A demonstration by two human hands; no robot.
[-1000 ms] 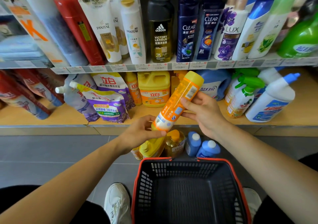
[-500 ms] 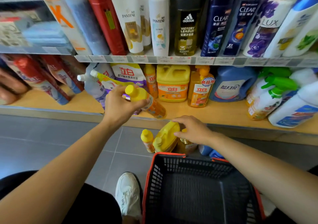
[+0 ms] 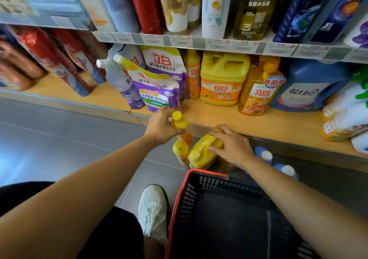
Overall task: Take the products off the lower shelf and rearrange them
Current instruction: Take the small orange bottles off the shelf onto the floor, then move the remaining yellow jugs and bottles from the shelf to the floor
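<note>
just in front of the lower shelf (image 3: 264, 127), over the floor: small orange bottle (image 3: 182, 125), yellow cap up, long axis close to vertical, base leaning slightly right, label blurred. left hand (image 3: 160, 127) wraps round its neck. under it a second small bottle (image 3: 180, 151) stands on the floor, touching a yellow jug (image 3: 201, 155); right hand (image 3: 232, 147) curls over the jug's top. on the shelf: square canister (image 3: 223, 79) and pump bottle (image 3: 258, 93) marked 立白, the pump bottle also 食品用; purple pouch (image 3: 157, 93) 立白. upper shelf: dark bottle (image 3: 253, 9) "victory league". red-rimmed basket (image 3: 199, 174) nearest.
</note>
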